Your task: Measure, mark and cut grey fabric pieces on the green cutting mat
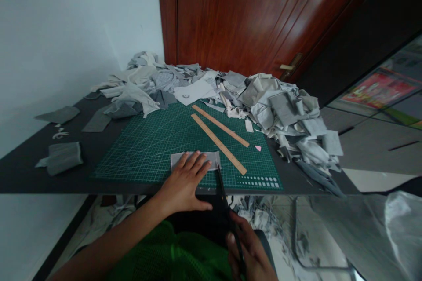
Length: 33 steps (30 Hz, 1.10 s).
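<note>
A small grey fabric rectangle (212, 158) lies on the green cutting mat (145, 149) near the table's front edge. My left hand (186, 180) rests flat on it with fingers spread, pressing it to the mat. In my right hand (247, 250) are black scissors (221, 188), gripped by the handles below the table edge. Their blades point away from me, and the tips meet the right end of the fabric. Whether the blades are apart is hard to tell. Two wooden rulers (219, 144) lie just beyond, angled across the mat.
Heaps of grey and white fabric scraps (283, 105) line the back and right of the table. Cut grey pieces (64, 158) lie at the left. A pink chalk piece (257, 148) sits by the rulers. Behind stands a wooden door (224, 17); more scraps (260, 219) litter the floor.
</note>
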Available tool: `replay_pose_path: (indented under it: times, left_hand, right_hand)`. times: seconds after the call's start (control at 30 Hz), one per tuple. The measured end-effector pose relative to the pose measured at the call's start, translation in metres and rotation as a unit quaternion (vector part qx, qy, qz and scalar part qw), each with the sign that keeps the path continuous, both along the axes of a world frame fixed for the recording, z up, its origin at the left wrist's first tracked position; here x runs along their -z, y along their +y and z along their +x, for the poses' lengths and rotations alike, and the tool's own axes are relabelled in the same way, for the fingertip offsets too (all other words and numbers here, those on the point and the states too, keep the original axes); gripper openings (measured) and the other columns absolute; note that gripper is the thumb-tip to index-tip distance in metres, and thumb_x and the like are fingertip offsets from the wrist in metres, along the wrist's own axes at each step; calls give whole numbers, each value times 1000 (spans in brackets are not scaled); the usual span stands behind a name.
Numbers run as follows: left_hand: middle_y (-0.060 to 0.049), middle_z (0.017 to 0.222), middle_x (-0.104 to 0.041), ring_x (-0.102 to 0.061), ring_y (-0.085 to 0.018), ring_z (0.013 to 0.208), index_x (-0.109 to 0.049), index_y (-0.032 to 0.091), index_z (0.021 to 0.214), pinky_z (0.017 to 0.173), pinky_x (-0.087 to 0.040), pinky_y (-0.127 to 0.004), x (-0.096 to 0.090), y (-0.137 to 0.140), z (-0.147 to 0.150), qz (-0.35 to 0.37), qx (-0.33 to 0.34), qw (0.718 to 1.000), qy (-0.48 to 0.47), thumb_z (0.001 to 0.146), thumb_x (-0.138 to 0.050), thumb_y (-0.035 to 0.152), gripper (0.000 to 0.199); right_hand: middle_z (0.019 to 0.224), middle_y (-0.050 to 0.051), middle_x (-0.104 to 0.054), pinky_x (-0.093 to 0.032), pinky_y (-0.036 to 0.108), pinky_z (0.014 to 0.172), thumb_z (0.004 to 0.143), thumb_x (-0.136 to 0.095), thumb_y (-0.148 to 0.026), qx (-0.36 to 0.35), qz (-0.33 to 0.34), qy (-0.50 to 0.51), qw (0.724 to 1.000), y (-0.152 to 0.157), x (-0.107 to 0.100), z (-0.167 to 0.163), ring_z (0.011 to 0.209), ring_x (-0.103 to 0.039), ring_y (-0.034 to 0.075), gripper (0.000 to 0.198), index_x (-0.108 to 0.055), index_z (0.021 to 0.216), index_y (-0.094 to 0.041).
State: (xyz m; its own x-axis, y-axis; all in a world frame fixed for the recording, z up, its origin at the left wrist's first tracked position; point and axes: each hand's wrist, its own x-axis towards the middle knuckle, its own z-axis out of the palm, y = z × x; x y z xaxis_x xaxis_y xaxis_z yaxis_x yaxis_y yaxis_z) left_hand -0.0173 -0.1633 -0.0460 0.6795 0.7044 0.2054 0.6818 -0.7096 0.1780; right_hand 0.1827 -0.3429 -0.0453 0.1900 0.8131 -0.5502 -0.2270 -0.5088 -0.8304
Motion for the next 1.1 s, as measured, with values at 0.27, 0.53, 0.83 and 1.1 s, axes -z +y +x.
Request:
replay_pose_path:
  times: [0.27,0.53,0.83,1.1]
  left_hand:
    - [-17,170,-33,-23,-40,158,-38,18,161,130,-3,-56,1,0,-1,3,1,1000,8,72,-54,97,121]
    - [-19,169,-33,-24,-41,158,-40,14,160,130,-3,-58,-2,0,0,-3,1,1000,17,71,-55,97,123]
    - [-18,169,-33,-23,-41,158,-38,13,161,130,-2,-57,2,1,-1,-2,9,1000,10,73,-50,97,122]
    - [-20,169,-33,-24,-41,158,-34,9,162,130,-2,-56,3,2,1,-4,5,1000,19,68,-60,94,129]
  right_hand:
    - [75,-3,-63,-29,18,42,74,-79,-77,9,11,-1,1000,1,-3,-3,45,-39,6,82,-59,137,-28]
    - [71,-3,-65,-30,17,40,72,-81,-75,-4,8,2,1000,4,-6,-2,43,-40,5,85,-57,136,-24]
    - [57,-11,-49,-24,15,38,72,-86,-66,5,19,82,996,8,-9,5,38,-35,4,68,-62,120,-24]
    - [65,-10,-56,-23,13,32,71,-88,-61,-8,8,113,994,21,-17,13,37,-35,3,68,-55,119,-26]
